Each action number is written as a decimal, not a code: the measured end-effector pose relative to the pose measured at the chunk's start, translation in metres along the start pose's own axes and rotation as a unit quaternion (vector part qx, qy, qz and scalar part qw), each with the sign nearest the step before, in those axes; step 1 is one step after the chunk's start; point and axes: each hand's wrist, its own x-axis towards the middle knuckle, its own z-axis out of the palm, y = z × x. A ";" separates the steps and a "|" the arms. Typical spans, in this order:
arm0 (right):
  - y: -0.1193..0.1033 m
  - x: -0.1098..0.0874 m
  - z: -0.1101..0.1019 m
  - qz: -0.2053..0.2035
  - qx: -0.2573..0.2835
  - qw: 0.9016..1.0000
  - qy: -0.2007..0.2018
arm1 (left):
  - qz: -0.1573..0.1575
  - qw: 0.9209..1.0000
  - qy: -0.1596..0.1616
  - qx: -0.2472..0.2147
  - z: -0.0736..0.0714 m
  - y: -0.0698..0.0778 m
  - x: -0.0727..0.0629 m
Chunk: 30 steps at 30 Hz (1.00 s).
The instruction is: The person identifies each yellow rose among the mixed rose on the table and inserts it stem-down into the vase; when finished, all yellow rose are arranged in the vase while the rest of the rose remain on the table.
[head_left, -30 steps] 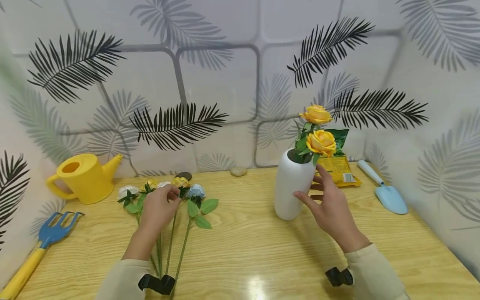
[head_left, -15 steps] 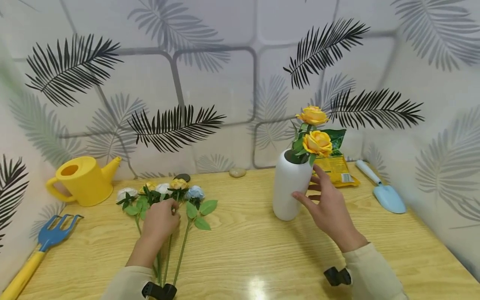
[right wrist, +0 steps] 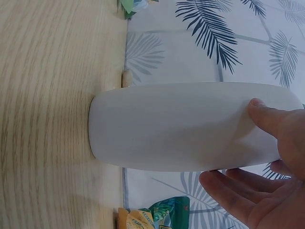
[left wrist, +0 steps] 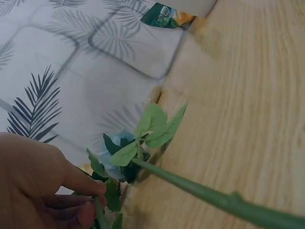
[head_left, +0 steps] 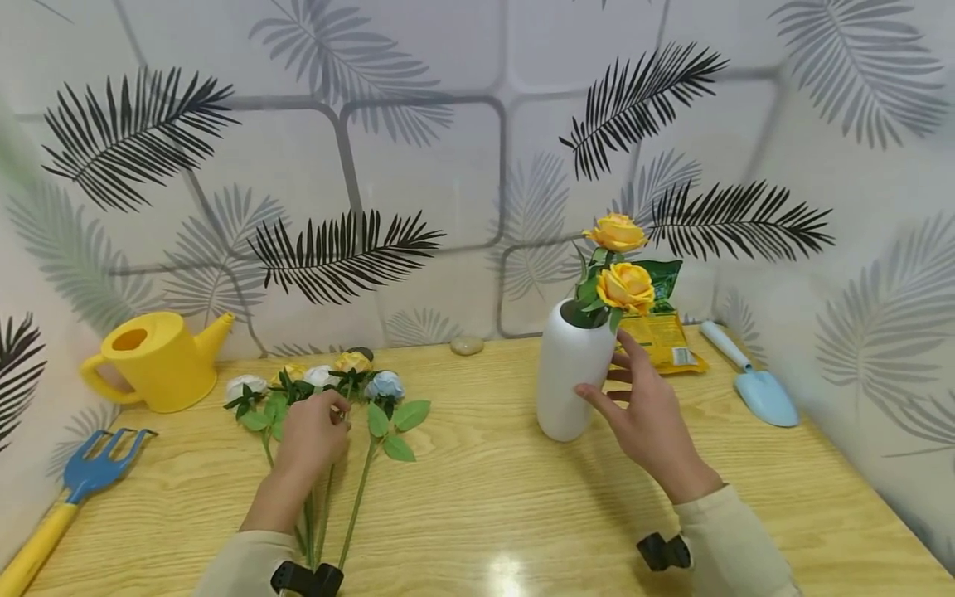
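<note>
In the head view my left hand (head_left: pixel 313 427) is over a group of artificial flowers at left, thumb and finger pinching a green stem (left wrist: pixel 101 212) in the left wrist view. That stem runs up toward a yellow rose (head_left: pixel 353 361). Beside it lie a blue rose (head_left: pixel 385 385), a white rose (head_left: pixel 321 376), another white rose (head_left: pixel 245 387) and a second yellow rose (head_left: pixel 289 373). My right hand (head_left: pixel 649 414) holds an upright white vase (head_left: pixel 570 373), thumb on its front and fingers along its right side. Two yellow roses (head_left: pixel 625 288) stand in the vase.
A yellow watering can (head_left: pixel 160 361) and a blue hand fork (head_left: pixel 97 468) are at left. Behind the vase sits a yellow-green packet (head_left: pixel 664 336); a light blue trowel (head_left: pixel 764 394) lies at right. Pebbles (head_left: pixel 467 345) lie along the patterned wall.
My left hand has come down and slightly nearer from the flower heads, uncovering more of the middle white rose. My right hand keeps its hold on the vase. The head view has shifted slightly.
</note>
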 end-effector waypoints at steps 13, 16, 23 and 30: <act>-0.001 -0.001 0.001 0.004 0.002 1.000 0.000 | 0.030 0.999 0.032 0.003 -0.016 0.012 0.000; -0.001 -0.001 0.001 0.000 0.001 1.000 0.004 | 0.032 0.999 0.035 -0.001 -0.020 0.019 0.002; 0.000 -0.002 0.001 -0.004 0.004 1.000 0.006 | 0.065 0.996 0.050 -0.024 -0.031 0.050 0.006; 0.001 -0.001 0.001 -0.015 0.005 1.000 0.013 | 0.133 0.981 0.095 -0.107 -0.037 0.107 0.015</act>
